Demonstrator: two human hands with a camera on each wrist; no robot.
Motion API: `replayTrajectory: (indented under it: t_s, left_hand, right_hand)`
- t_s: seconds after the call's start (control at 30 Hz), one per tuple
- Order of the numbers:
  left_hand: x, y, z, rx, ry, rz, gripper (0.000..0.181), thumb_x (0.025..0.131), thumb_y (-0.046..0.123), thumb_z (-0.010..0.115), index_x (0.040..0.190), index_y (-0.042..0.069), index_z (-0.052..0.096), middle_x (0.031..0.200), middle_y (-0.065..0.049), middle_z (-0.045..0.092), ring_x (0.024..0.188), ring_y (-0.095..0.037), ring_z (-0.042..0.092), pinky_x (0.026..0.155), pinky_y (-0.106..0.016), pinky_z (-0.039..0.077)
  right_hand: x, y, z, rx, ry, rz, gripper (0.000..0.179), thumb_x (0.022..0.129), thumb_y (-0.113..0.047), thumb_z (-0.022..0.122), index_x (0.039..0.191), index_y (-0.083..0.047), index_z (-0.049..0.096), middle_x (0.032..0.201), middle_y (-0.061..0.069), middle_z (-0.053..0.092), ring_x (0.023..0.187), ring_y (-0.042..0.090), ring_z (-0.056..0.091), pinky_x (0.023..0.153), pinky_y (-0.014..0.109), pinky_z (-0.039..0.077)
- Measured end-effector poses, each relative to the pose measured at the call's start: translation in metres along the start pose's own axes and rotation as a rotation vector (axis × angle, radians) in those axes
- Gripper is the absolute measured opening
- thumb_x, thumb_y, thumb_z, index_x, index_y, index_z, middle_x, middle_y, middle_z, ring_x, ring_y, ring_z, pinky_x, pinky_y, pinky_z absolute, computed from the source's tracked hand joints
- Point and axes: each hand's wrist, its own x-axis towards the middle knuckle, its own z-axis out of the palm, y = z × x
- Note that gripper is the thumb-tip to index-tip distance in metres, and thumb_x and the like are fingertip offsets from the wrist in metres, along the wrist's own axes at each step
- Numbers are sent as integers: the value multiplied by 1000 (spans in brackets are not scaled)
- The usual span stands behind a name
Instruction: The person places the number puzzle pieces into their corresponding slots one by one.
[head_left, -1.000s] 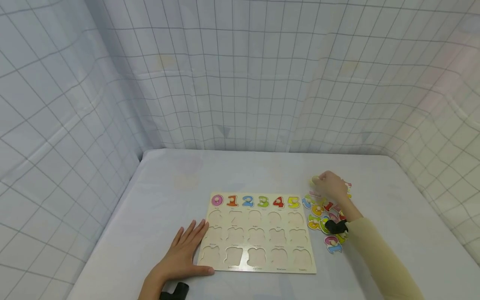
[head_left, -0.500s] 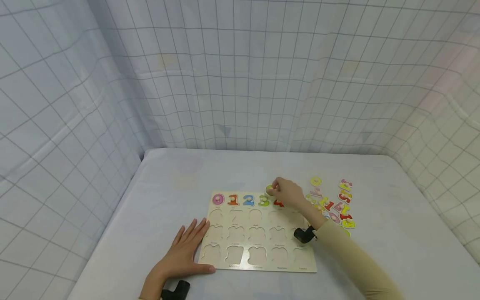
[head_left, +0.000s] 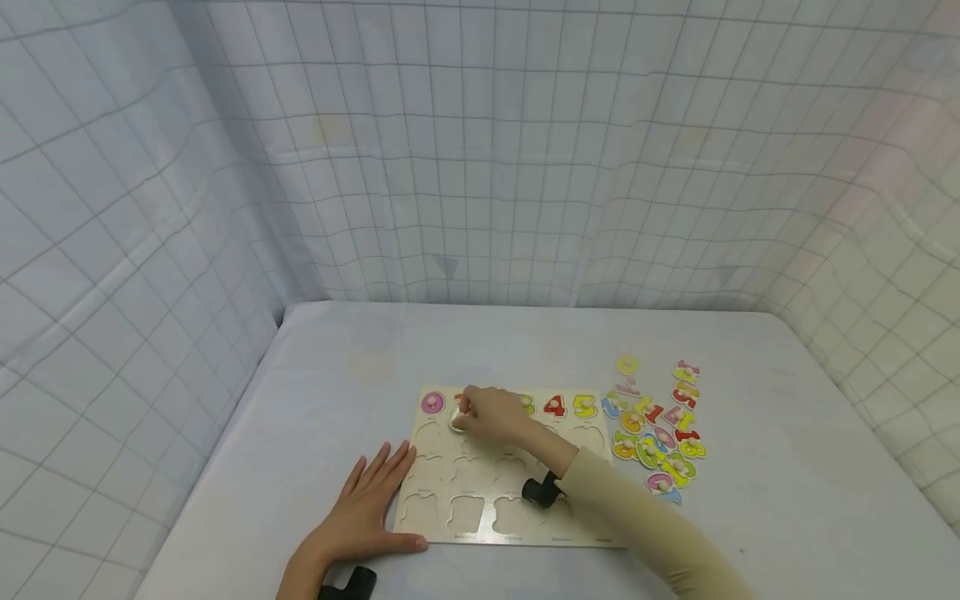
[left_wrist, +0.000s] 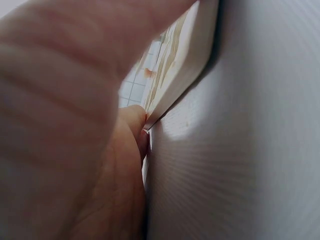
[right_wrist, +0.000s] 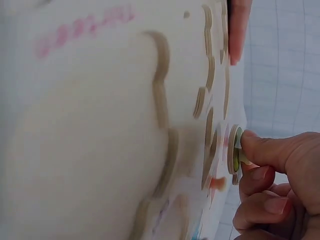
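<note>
My right hand (head_left: pixel 495 414) pinches a green number puzzle piece (right_wrist: pixel 238 145) by its small knob, between thumb and fingers. The hand is over the upper left of a wooden number board (head_left: pixel 487 523), and the piece's exact digit is hard to make out. In the board's top row sit a pink 0 (head_left: pixel 432 403), a red 4 (head_left: pixel 555 406) and a yellow 5 (head_left: pixel 585 407); the 1, 2 and 3 are partly or wholly behind the right hand. My left hand (head_left: pixel 363 510) lies with fingers spread at the board's left edge, its thumb at the lower left corner.
To the right of the board lies a loose cluster of colourful number pieces (head_left: pixel 632 422), some overlapping. A yellow round piece (head_left: pixel 627 365) lies at its far end. White cloth covers the table (head_left: pixel 787 433), and a checked curtain (head_left: pixel 480 167) hangs behind and on both sides.
My right hand has gone from the loose pieces leftward to the board's upper left, carrying the green number puzzle piece. The left hand and the board have stayed put.
</note>
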Motion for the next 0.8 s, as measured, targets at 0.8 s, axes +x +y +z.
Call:
replayTrajectory:
  t_s: [0.8]
  left_hand:
    - [-1,-7,4,2,65,58,115,64,74,68,149,7,29,155,-9,23,141,-33,12,110,-53,3]
  right_hand:
    - [19,-38,29,-55,-82,5,18,88,-34,66,82,-19,58,68,-12,53,59,5,49,52,23,39]
